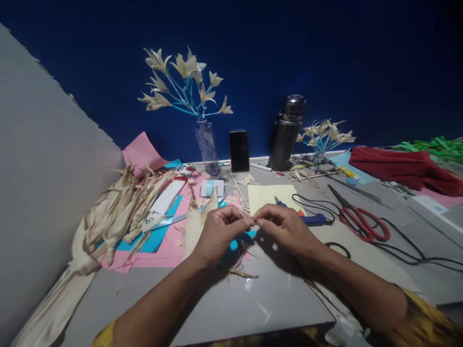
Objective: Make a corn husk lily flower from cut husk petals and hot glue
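My left hand (224, 229) and my right hand (284, 226) meet fingertip to fingertip over the middle of the table. Both are closed in a pinch, thumb against forefinger. Whatever sits between the fingertips is too small to make out. Just left of my left hand lies a pale, pointed corn husk piece (193, 221). Beyond my right hand is a blue glue gun (313, 220), partly hidden by the hand, with its black cord curling behind. A yellow paper sheet (269, 193) lies past my fingers.
Dried husks (115, 217) pile up at left on pink and blue paper. A glass vase (209, 147) of husk flowers, a phone (239, 150) and a dark flask (287, 132) stand along the wall. Red-handled scissors (363, 222) and a red cloth (405, 166) lie at right.
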### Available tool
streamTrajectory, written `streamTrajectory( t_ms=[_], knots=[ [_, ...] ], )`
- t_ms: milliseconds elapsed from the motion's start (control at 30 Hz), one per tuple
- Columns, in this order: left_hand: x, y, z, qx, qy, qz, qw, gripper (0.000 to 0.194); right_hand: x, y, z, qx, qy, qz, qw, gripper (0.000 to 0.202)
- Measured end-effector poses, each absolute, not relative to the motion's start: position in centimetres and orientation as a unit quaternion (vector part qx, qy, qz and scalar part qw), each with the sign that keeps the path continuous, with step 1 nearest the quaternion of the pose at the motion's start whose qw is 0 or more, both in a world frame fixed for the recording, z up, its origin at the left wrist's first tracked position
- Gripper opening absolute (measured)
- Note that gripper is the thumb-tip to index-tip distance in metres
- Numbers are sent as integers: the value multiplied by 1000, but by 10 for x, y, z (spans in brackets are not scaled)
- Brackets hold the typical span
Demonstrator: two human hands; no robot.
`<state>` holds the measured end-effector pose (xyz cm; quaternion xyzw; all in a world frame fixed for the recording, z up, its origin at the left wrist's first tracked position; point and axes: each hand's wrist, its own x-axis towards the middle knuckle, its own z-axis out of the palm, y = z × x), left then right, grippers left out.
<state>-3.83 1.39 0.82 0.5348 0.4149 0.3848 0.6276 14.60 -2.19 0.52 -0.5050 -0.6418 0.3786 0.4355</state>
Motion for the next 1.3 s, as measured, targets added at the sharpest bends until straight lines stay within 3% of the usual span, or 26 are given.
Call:
streamTrajectory(
  t_ms=[233,533,700,933,1133,1300],
  knots=[
    [-33,7,3,597,409,364,586,13,142,-23,1,-501,-585,439,462,22],
    [-31,3,8,577,407,321,632,20,142,-21,4,-496,-632,397,444,5],
    [-31,4,-1,592,418,327,607,14,142,-20,5,-512,-621,396,443,9],
    [-28,0,2,575,417,382,591,8,137,-21,-1,-490,-502,498,510,23],
    [-27,-2,5,525,428,373,634,8,133,-23,-5,-470,-471,504,551,26],
    [-27,-1,1,454,406,354,710,19,134,-25,-1,-456,-478,514,547,29]
  ],
)
